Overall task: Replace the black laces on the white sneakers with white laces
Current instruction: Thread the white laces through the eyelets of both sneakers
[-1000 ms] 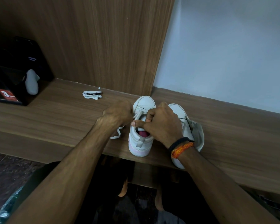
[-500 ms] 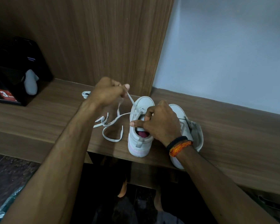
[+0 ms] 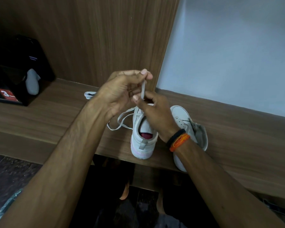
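Observation:
Two white sneakers stand on a wooden shelf (image 3: 59, 122). The left sneaker (image 3: 142, 142) is upright with its heel toward me and a red insole showing. The right sneaker (image 3: 187, 125) lies tilted beside it, partly behind my right wrist. A white lace (image 3: 143, 90) rises from the left sneaker; its loose part (image 3: 122, 122) loops on the shelf to the left. My left hand (image 3: 122, 91) pinches the lace's upper end above the shoe. My right hand (image 3: 153, 111) pinches the same lace just below, over the shoe's front.
A small bundle of lace (image 3: 90, 94) lies on the shelf behind my left hand. A black box (image 3: 15, 69) with a red label and a grey object (image 3: 32, 82) sit at the far left. A wooden panel (image 3: 105, 38) and pale wall (image 3: 229, 51) rise behind.
My left hand has pulled the lace up and moved right, above the shoe. My right hand has left the sneaker's collar and risen to pinch the lace below the left hand.

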